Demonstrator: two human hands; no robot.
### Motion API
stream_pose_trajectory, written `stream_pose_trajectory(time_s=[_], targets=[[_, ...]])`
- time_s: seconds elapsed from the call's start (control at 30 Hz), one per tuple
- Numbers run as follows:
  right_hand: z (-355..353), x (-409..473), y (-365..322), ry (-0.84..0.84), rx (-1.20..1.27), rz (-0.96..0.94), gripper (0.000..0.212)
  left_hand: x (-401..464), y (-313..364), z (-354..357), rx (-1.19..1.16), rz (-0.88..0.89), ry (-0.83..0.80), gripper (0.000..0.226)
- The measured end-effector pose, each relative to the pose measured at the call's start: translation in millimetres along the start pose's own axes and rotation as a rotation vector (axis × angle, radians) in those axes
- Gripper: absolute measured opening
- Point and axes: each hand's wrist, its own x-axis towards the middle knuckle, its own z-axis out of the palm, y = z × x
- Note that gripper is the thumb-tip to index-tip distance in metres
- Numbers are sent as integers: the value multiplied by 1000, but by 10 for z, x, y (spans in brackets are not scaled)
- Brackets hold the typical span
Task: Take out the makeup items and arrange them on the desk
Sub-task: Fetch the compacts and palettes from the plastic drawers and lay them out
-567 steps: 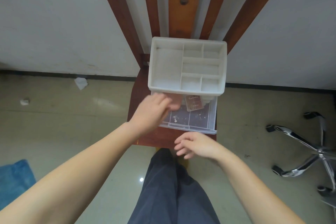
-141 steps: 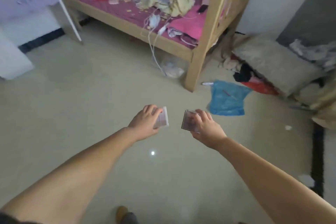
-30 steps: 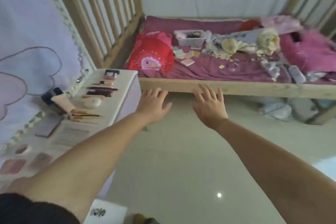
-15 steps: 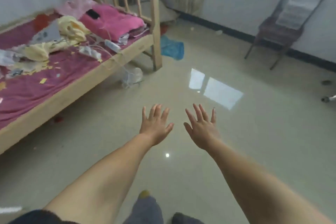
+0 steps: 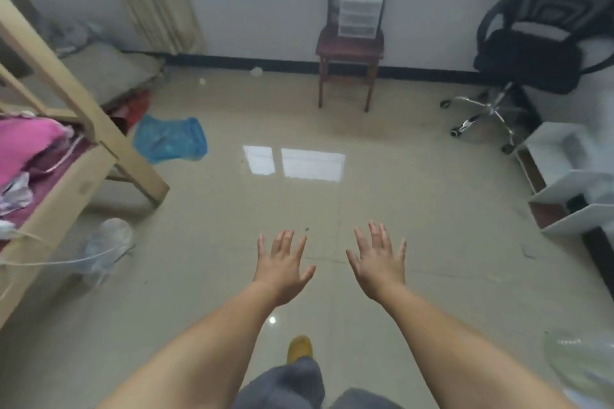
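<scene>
A white drawer organiser (image 5: 360,7) stands on a dark red wooden chair (image 5: 349,53) against the far wall, across the floor from me. My left hand (image 5: 281,268) and my right hand (image 5: 379,262) are stretched out in front of me over the tiled floor, fingers spread and straight, holding nothing. The desk and the makeup items are out of view.
A wooden bed frame (image 5: 69,129) with pink bedding is at the left, a blue plastic bag (image 5: 171,140) lies by its leg. A black office chair (image 5: 528,53) and a white shelf unit (image 5: 571,176) stand at the right. Bare tiles lie between me and the red chair.
The view has swung from the desk and bed round to the far wall with the chair and organiser. Both hands stay empty and spread in front of me.
</scene>
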Motion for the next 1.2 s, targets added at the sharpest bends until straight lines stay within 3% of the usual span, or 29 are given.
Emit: stream_pose_trajectory(time_s=[0.37,0.67,0.93,1.2], targets=[[-899,2073,816,-37,22,166,57,2605,528,-1105,35,180,-3,67],[-1808,4141,1533,-113,-9,85,56,4550,845,-2065,-64,91,-18,67],[-2486,6193,1321,-115,-19,-31,53,6288,285,-2712,-105,-28,-22,67],[-3269,8090,1000,-89,96,131,52,8274,-421,-3835,-17,73,14,66]])
